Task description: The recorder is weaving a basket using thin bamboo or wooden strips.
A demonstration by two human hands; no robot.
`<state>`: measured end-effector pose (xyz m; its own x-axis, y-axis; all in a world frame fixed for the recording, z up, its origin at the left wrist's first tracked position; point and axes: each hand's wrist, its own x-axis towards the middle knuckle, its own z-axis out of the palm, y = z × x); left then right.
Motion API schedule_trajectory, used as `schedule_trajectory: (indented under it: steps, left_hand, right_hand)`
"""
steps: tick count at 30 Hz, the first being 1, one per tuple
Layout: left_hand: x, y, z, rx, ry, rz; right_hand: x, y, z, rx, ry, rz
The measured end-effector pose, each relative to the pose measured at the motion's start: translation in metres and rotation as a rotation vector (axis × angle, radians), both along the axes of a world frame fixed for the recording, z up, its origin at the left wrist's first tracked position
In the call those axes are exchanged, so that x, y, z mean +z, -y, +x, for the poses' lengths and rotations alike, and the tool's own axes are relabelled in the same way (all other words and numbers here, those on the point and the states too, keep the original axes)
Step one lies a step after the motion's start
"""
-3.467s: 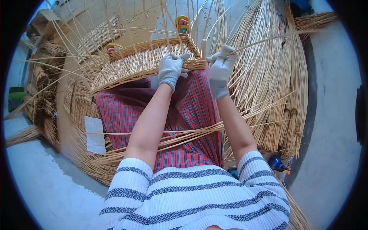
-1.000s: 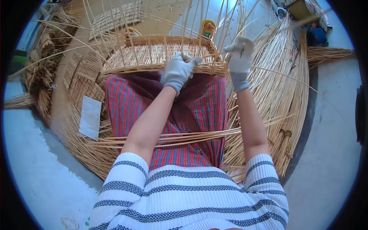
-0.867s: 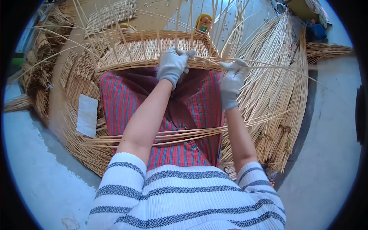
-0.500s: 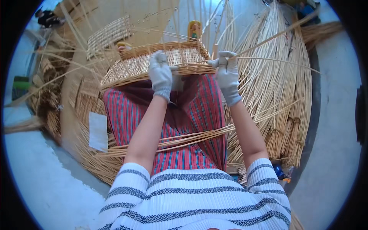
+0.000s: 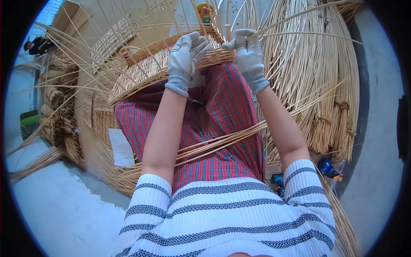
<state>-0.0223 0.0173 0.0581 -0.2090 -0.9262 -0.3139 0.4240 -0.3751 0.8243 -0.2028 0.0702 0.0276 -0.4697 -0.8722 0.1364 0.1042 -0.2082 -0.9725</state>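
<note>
A half-woven wicker basket (image 5: 150, 58) rests on the red plaid cloth (image 5: 233, 90) over my lap, its long uprights pointing away from me. My gloved left hand (image 5: 182, 58) is closed over the near wall, close to the right end. Just beyond that end, my gloved right hand (image 5: 249, 53) pinches a pale wicker rod (image 5: 291, 19), whose length runs off to the upper right. A second thin rod stretches right from the same hand. Several loose rods (image 5: 222, 143) lie across my lap, passing under both forearms.
Long bundles of peeled rods (image 5: 317, 77) cover the floor at right. A woven panel (image 5: 113, 40) lies at far left, near darker bundles (image 5: 60, 98). A white sheet (image 5: 122, 147) is left of my lap. A blue bottle (image 5: 327, 168) stands at right. A person (image 5: 38, 45) is far left.
The basket and both hands sit higher in the picture, and the basket slants more. My left hand has shifted right along the wall, its fingers spreading toward the right end.
</note>
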Motion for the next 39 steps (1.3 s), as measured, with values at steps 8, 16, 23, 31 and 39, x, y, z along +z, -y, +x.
schedule_trajectory:
  steps: [8, 16, 23, 31, 39]
  left_hand:
    - [0.012, 0.006, 0.005, -0.042, -0.179, 0.112]
    - [0.01, 0.005, 0.012, -0.088, -0.209, 0.118]
    - [0.006, -0.003, -0.036, -0.498, 0.801, -0.05]
    - [-0.006, 0.006, -0.03, -0.536, 0.611, -0.026]
    - [-0.003, -0.001, -0.046, -0.36, 0.787, 0.024]
  right_hand:
    - [-0.002, 0.0, 0.002, 0.002, -0.019, 0.009]
    - [-0.001, 0.0, 0.003, 0.001, 0.067, 0.004]
    - [0.007, -0.01, -0.005, 0.007, 0.043, 0.216]
    - [0.014, -0.018, -0.087, -0.057, 0.105, 0.188]
    - [0.064, 0.155, -0.034, 0.246, -0.661, -0.367]
